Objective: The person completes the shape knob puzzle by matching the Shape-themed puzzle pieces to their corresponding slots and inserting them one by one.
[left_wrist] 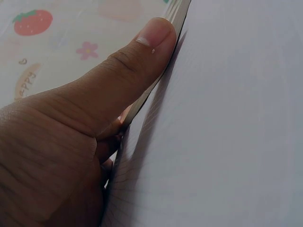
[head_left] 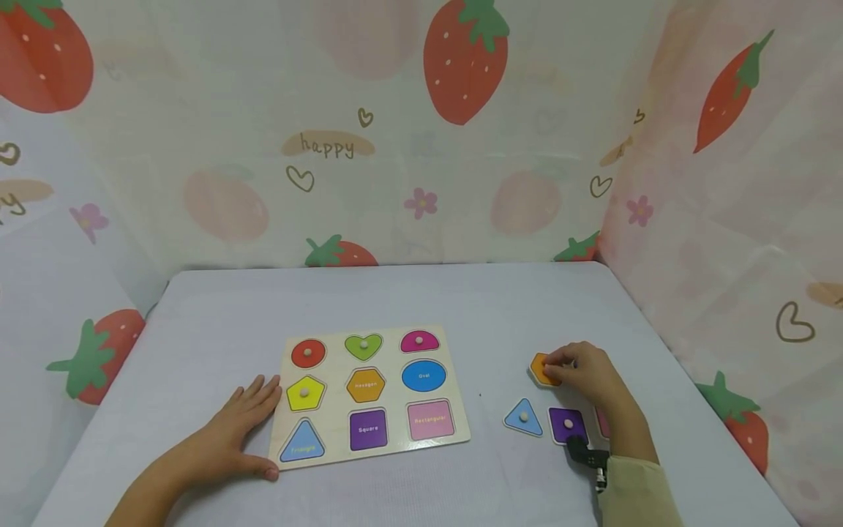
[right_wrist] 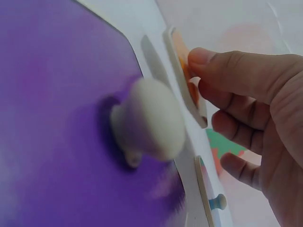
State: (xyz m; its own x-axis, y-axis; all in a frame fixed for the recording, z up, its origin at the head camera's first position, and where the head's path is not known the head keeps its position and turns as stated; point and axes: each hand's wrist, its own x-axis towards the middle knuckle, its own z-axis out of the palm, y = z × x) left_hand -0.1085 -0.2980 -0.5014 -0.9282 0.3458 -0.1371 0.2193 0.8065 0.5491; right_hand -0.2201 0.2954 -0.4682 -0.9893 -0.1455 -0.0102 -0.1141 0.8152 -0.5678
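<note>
A wooden shape-puzzle board lies on the table. Along its left edge rests my left hand, fingers spread straight and thumb at the near corner; the left wrist view shows the thumb against the board's side. Four shapes on the board carry knobs: a red circle, green heart, magenta half-circle and yellow pentagon. The hexagon, oval, triangle, square and rectangle spots show printed names. To the right, my right hand pinches an orange hexagon piece between thumb and forefinger. Its knob is hidden by the fingertips; the piece casts a shadow.
Near the right hand lie a blue triangle piece and a purple square piece. A pink piece is partly covered by the right wrist. Strawberry-print cloth hangs behind and beside the white table.
</note>
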